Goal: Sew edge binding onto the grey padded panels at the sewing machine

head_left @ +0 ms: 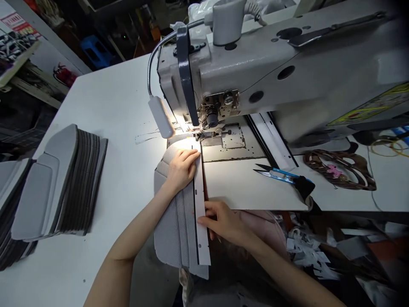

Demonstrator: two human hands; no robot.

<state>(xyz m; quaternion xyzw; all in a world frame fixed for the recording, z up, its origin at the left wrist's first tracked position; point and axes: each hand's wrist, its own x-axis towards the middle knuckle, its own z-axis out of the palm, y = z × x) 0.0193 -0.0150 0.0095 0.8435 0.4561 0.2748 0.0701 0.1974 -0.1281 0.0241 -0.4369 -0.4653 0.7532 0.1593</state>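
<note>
A grey padded fabric panel (172, 213) lies under the presser foot (198, 135) of a sewing machine (249, 64), its lower part hanging past the table's front edge. Along its right side runs a white strip (200, 230) with a black line and small notches. My left hand (182, 168) lies flat on the panel just before the needle area, fingertips reaching onto the strip. Lower down, my right hand (222, 221) pinches the strip's right edge between thumb and fingers. The needle itself is too small to make out.
Stacked grey padded panels (60, 183) stand at the left of the white table (124, 98). Blue thread snips (277, 172) and a brown hair band (340, 170) lie at the right. A lamp (160, 116) hangs beside the machine head. Scraps (306, 251) sit below the table.
</note>
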